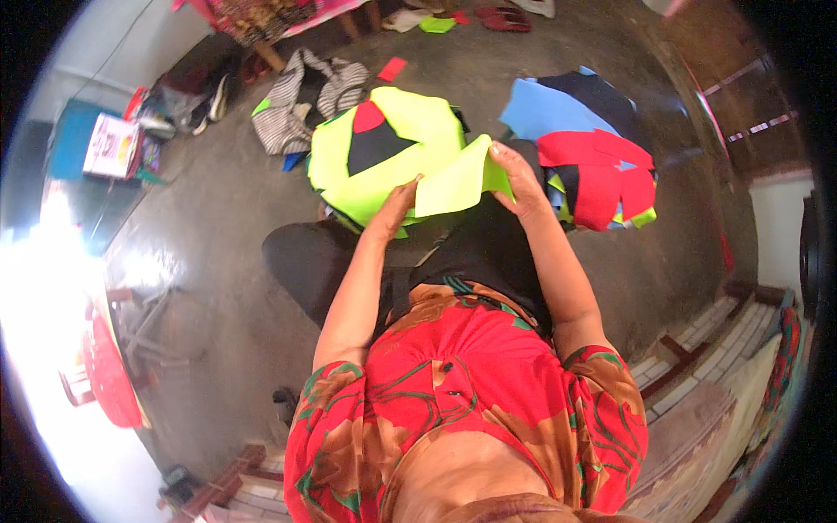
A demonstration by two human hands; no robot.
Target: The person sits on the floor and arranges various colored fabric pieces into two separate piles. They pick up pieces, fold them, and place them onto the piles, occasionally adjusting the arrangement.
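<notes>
Between my hands a flat piece of neon yellow fabric (455,185) is stretched out above my lap. My right hand (521,180) grips its right end, thumb on top. At the left end my left hand (398,207) has its fingers partly hidden beneath the cloth, and it looks closed on the edge. Just beyond lies a pile of neon yellow fabric pieces (336,148), with a red piece (369,116) and a dark piece (377,150) among them. Right of it is a second pile, with light blue fabric (540,109) and red fabric (597,187) on top.
A striped grey cloth (283,109) lies beyond the yellow pile, near a small red scrap (392,69). At the far left stands a teal box (77,139) with papers. A red chair (109,375) is by the bright doorway, and a slatted wooden bench (706,349) is at right.
</notes>
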